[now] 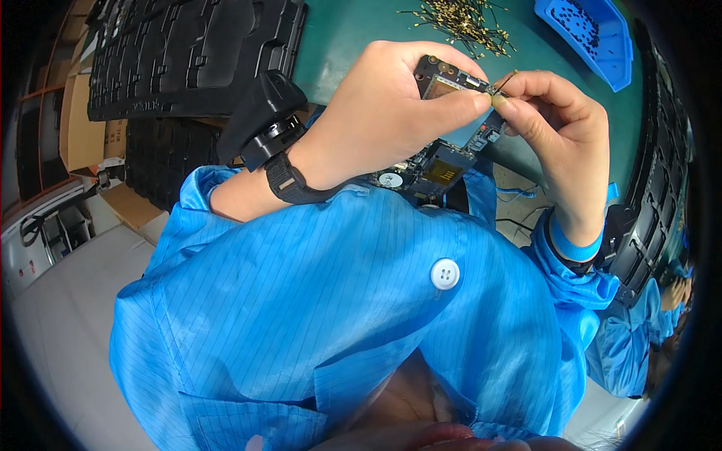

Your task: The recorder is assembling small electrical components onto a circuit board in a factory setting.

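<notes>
I see left hand [391,113] gripping the dark rectangular circuit board [444,124] above green table [353,30] — right hand [560,128] fingers pinch thin gold-tipped wire [502,83] at board's top edge.

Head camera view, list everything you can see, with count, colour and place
circuit board: one, dark, held up in the left hand
small cable: one, gold-tipped, pinched at the board's top edge
cable pile: one, gold, on the green mat
bin: one, blue, top right
moulded trays: several, black, top left
cardboard boxes: brown, far left
left hand: grips the board
right hand: pinches the cable
</notes>
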The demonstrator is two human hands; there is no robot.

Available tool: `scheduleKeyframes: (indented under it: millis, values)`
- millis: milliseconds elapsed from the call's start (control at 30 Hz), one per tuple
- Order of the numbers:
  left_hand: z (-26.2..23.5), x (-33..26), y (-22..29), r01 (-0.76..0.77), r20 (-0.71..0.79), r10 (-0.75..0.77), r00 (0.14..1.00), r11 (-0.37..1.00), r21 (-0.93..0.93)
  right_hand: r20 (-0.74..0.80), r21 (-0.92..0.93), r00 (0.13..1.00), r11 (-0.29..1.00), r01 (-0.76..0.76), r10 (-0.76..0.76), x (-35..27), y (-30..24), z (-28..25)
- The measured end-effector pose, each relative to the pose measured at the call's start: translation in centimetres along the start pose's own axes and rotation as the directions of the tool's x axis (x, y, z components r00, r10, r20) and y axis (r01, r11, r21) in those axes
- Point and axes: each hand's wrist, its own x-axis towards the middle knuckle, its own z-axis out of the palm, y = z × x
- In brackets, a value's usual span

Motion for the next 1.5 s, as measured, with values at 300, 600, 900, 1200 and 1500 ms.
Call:
scheduleKeyframes:
  millis: [300, 600, 900, 1200, 1500]
  values:
    - [-0.43, -0.08, -0.01, -0.005, 0.002, 0.005, 1.0, 1.0, -0.003, -0.019, -0.019, 1.0, 1.0, -0.012, 0.012, 0.26, -0.17, 0.39]
    - [-0.64, -0.1, 0.19, 0.03, -0.003, -0.03, 1.0, 0.999, -0.03, -0.016, -0.058, 1.0, 0.998, 0.003, -0.004, 0.38, -0.49, 0.5]
    - [-0.27, -0.16, 0.34, 0.035, -0.003, -0.036, 0.999, 0.998, -0.052, -0.013, -0.096, 0.997, 0.992, 0.08, -0.082, 0.21, -0.44, 0.22]
    - [-0.73, -0.1, 0.39, 0.08, 0.033, -0.077, 0.996, 0.993, -0.09, -0.022, -0.066, 1.0, 0.998, 0.018, -0.019, 0.28, -0.54, 0.4]
    - [-0.79, -0.08, 0.81, 0.065, 0.032, -0.064, 0.997, 0.997, -0.048, -0.019, -0.102, 0.997, 0.992, 0.072, -0.074, 0.41, -0.62, 0.26]
